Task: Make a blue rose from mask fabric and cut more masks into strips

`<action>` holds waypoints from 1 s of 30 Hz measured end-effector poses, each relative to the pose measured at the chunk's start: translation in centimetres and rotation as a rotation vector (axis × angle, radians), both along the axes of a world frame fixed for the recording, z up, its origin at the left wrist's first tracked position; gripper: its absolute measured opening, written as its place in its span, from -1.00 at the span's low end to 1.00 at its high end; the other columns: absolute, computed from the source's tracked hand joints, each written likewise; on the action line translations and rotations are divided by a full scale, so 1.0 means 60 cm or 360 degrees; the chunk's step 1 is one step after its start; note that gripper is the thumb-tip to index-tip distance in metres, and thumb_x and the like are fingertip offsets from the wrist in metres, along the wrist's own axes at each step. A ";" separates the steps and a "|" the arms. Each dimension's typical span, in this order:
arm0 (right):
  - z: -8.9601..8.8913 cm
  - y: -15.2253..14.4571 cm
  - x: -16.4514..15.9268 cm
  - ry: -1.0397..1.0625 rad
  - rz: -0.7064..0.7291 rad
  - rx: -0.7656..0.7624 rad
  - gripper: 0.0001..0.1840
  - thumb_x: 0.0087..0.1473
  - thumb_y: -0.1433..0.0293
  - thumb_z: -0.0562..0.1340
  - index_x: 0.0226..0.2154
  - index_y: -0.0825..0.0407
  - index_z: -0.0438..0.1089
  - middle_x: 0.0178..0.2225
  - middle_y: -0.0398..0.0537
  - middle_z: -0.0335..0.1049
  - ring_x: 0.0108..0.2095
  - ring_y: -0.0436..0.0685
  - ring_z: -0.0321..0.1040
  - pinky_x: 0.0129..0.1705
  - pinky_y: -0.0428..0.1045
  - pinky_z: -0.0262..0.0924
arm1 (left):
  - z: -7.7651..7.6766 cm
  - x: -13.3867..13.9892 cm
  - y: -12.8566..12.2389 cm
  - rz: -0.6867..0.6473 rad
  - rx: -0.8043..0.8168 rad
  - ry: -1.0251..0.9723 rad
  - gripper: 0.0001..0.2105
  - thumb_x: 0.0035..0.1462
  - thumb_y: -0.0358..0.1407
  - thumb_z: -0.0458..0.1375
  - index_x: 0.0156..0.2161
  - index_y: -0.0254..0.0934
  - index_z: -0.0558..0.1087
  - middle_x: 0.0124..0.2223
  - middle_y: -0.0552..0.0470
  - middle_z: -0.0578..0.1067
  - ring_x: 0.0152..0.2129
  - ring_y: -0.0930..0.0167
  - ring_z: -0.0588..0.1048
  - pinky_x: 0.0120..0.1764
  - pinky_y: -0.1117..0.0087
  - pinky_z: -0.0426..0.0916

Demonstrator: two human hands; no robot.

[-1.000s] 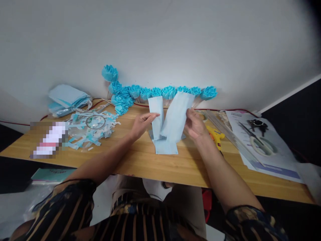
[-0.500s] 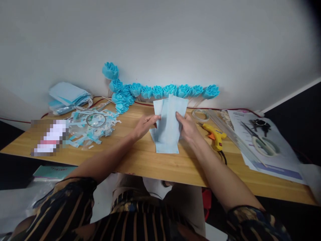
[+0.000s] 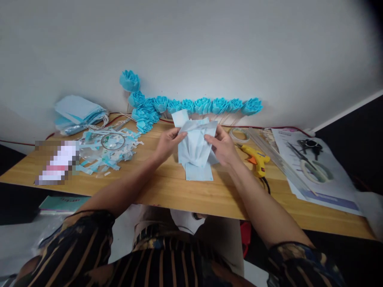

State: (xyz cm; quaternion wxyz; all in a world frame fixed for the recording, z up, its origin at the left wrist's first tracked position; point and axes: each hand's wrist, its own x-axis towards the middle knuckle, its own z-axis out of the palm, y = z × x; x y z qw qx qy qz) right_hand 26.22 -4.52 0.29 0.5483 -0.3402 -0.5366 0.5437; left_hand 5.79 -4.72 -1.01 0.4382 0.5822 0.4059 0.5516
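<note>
Between my two hands, above the middle of the table, is a light blue face mask sheet (image 3: pixel 196 145), creased and folded over at its top. My left hand (image 3: pixel 166 144) pinches its left edge between thumb and fingers. On the opposite edge my right hand (image 3: pixel 224 148) grips it the same way, thumb in front and fingers partly hidden behind. More flat light blue sheets (image 3: pixel 199 173) lie under it on the wooden table (image 3: pixel 167 191). Behind the hands, a row of blue fabric flowers (image 3: pixel 202 105) on sticks leans along the wall.
At the left are a stack of masks (image 3: pixel 77 109), blue scraps (image 3: pixel 119 153) with a tape roll (image 3: pixel 113 141), and a blurred phone-like object (image 3: pixel 58 163). To the right lie a yellow glue gun (image 3: pixel 255 159), a tape roll (image 3: pixel 239 134), scissors (image 3: pixel 312 167), keys (image 3: pixel 311 146) and printed paper (image 3: pixel 287 151).
The held sheet has gone from standing fairly flat and upright to bunched and folded over at the top. Both hands have turned inward on it, and another sheet's corner now shows at upper left.
</note>
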 end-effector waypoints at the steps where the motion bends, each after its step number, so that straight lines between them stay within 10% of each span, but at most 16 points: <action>1: 0.003 0.003 0.005 0.0015 0.0006 0.0031 -0.32 -0.14 0.13 0.48 0.06 -0.20 0.38 -0.12 -0.16 0.55 -0.13 0.12 0.49 -0.13 0.03 0.41 | 0.002 -0.005 0.004 0.0038 0.0064 -0.0037 -0.62 0.02 0.03 0.33 -0.31 -0.30 0.54 -0.36 0.08 0.54 -0.35 0.39 0.48 -0.27 0.42 0.35; 9: 0.008 0.028 0.042 -0.0237 -0.0152 0.0037 -0.51 -0.01 0.10 0.36 -0.02 -0.11 0.44 -0.28 -0.15 0.52 -0.29 0.07 0.42 -0.30 -0.02 0.35 | 0.008 -0.043 0.045 0.0109 0.0227 -0.0448 -0.51 0.05 0.07 0.33 -0.02 -0.21 0.51 -0.11 -0.04 0.62 -0.02 0.25 0.54 0.02 0.29 0.41; 13: -0.017 0.047 0.063 -0.1002 -0.0378 0.0105 -0.75 0.12 0.18 0.24 -0.28 0.01 0.49 -0.46 -0.11 0.44 -0.42 0.09 0.34 -0.35 0.00 0.22 | 0.020 -0.051 0.048 0.0174 0.0118 -0.0528 -0.52 0.08 0.01 0.34 0.06 -0.13 0.48 0.00 -0.01 0.61 0.05 0.22 0.52 0.02 0.28 0.44; 20: -0.048 0.044 0.046 -0.2075 -0.0303 0.0326 -0.78 0.12 0.20 0.29 -0.26 0.00 0.50 -0.21 0.05 0.51 -0.18 0.21 0.37 -0.22 0.02 0.13 | 0.028 -0.027 0.029 -0.0074 0.0001 -0.0486 -0.42 -0.06 -0.05 0.44 0.07 -0.16 0.46 -0.06 -0.04 0.61 -0.06 0.22 0.57 -0.11 0.32 0.48; 30: -0.022 0.030 0.028 -0.0443 -0.0201 0.0129 -0.65 0.02 0.04 0.29 -0.34 -0.05 0.30 -0.50 -0.25 0.23 -0.47 0.01 0.16 -0.38 -0.07 0.08 | 0.005 -0.020 -0.006 -0.0692 -0.0483 -0.0249 -0.47 -0.23 0.10 0.47 -0.25 -0.30 0.62 -0.30 -0.07 0.63 -0.47 0.35 0.55 -0.39 0.37 0.41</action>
